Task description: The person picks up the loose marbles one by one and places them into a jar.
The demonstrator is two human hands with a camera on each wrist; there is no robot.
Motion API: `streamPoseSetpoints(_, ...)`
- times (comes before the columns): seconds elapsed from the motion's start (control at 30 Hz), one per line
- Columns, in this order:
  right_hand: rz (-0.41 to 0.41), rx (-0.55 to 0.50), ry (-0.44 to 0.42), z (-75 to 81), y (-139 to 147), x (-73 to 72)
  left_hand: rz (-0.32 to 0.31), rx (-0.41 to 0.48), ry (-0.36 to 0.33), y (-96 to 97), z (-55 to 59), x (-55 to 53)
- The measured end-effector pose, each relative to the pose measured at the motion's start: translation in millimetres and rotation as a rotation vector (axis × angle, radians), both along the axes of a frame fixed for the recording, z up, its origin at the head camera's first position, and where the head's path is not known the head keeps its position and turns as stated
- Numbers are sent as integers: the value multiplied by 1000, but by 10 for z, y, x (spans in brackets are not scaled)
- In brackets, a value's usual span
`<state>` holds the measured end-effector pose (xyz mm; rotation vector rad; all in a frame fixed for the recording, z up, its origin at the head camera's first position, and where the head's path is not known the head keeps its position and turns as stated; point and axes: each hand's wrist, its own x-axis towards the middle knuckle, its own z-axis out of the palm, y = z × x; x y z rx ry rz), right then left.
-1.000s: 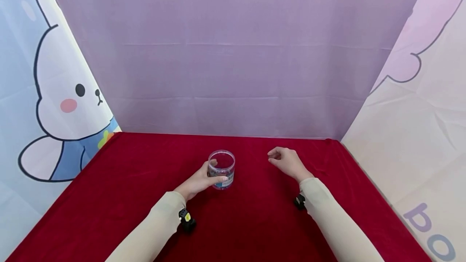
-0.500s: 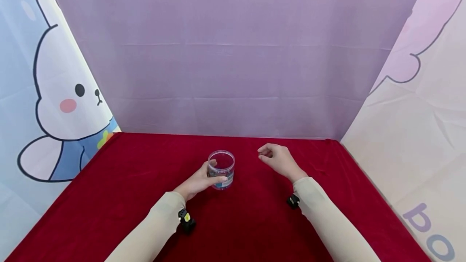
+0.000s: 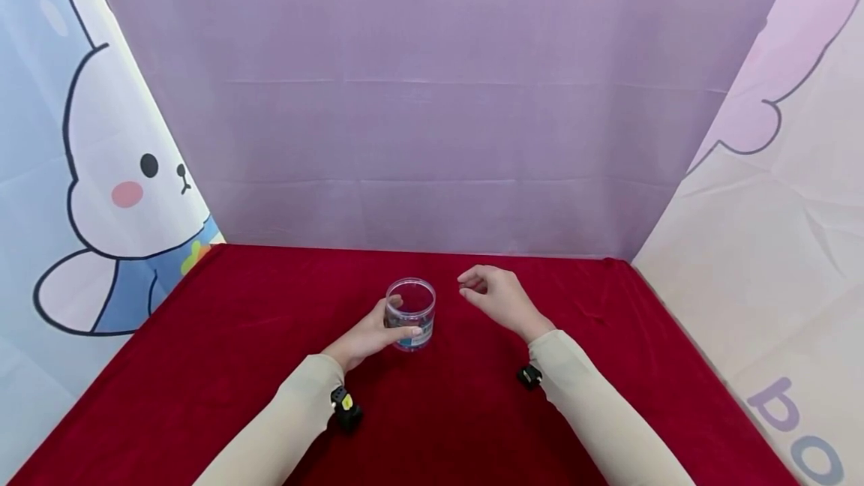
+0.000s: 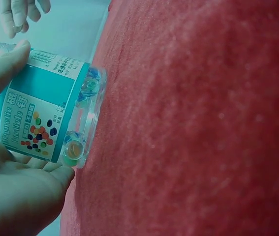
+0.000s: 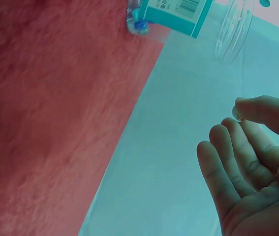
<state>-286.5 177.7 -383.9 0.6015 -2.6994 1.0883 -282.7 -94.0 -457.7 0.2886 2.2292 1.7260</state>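
Observation:
A clear plastic jar [image 3: 425, 334] without a lid stands at mid-table in the head view, on or just over the red cloth. My left hand [image 3: 366, 336] grips it from the left, thumb in front. Its blue label [image 4: 50, 81] reads "Magnetic Particle", and several coloured round magnets [image 4: 73, 150] lie at the jar's bottom in the left wrist view. To the right of the jar and apart from it, my right hand [image 3: 502, 300] pinches a small clear round magnet [image 5: 236, 114] between thumb and forefinger. The other fingers are loosely bent.
Red velvety cloth [image 3: 270, 321] covers the table. A purple curtain [image 3: 432, 133] rises behind its far edge. Printed sheets hang at both sides, a cartoon animal [image 3: 135, 163] on the left one. Each wrist wears a small black camera [image 3: 347, 411].
My right hand has moved left, nearer the jar, and slightly away from me. The left hand and the jar have stayed in place.

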Motion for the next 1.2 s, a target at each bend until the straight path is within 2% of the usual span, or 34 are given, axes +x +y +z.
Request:
streamPoseSetpoints(0.3, 58, -36, 3, -43, -167, -7, 1, 6, -6, 13, -10, -15)
streamPoseSetpoints(0.63, 124, -49, 44, -42, -304, -18, -5, 4, -7, 14, -4, -10)
streamPoseSetpoints(1.2, 168, -37, 23, -63, -449, -47, -19, 23, -8, 16, 23, -5)
